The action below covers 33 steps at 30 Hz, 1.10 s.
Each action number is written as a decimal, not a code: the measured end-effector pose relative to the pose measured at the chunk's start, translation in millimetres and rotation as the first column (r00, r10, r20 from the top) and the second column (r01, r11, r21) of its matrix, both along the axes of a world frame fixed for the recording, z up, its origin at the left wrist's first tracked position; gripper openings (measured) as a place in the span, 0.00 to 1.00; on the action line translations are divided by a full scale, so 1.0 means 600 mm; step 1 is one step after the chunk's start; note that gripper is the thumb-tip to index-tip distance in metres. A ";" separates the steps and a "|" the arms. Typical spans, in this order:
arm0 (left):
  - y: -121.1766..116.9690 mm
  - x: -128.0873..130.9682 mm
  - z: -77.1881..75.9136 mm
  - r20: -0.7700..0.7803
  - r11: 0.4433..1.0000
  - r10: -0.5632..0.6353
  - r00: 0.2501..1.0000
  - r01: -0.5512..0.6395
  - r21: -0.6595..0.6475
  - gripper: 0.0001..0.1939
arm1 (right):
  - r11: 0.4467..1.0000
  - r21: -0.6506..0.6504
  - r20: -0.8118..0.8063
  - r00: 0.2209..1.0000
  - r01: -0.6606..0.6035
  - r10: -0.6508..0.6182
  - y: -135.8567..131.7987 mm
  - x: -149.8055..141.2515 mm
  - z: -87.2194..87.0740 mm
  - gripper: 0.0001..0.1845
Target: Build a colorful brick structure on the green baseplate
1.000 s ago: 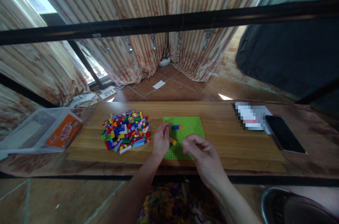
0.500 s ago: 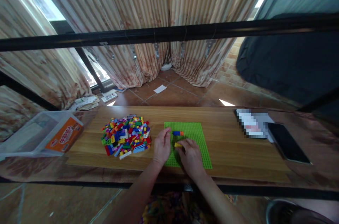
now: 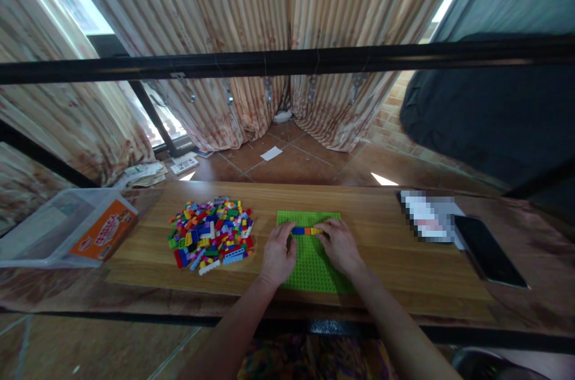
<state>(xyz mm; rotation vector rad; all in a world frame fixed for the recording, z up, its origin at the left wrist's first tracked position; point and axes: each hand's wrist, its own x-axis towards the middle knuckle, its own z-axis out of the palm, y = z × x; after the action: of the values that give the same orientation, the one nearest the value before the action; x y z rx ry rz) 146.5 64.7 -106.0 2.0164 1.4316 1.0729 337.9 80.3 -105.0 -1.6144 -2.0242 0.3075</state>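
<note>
A green studded baseplate (image 3: pixel 309 266) lies in front of me. Near its far edge, a blue brick (image 3: pixel 298 231) and an orange brick (image 3: pixel 308 231) form a short row, with a yellow brick (image 3: pixel 316 231) at the right end. My right hand (image 3: pixel 342 248) pinches this yellow brick between thumb and fingers, against or right beside the orange one. At the row's left end is my left hand (image 3: pixel 278 254), thumb and forefinger apart, fingertips at the blue brick; whether they press on it is hard to see.
A heap of mixed coloured bricks (image 3: pixel 211 233) covers the left part of the wooden board (image 3: pixel 395 272). Further left stands a clear plastic box (image 3: pixel 49 224) with an orange label. A dark phone (image 3: pixel 489 250) lies at the right. A black rail (image 3: pixel 287 61) crosses beyond the board.
My right hand has moved left over the baseplate, gripped the yellow brick lying there, and carried it up to the right end of the row. My left hand has shifted to the blue brick's end.
</note>
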 end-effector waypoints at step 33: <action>-0.010 0.030 0.022 -0.581 0.996 -0.077 0.810 0.093 -0.002 0.21 | 0.985 -0.145 -0.019 0.996 -0.089 0.088 0.027 0.010 0.002 0.10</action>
<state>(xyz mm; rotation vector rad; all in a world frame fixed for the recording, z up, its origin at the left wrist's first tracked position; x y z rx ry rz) 164.8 58.7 -92.6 2.5370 1.5814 0.4353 344.1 96.4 -103.5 -1.6055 -2.1099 0.5077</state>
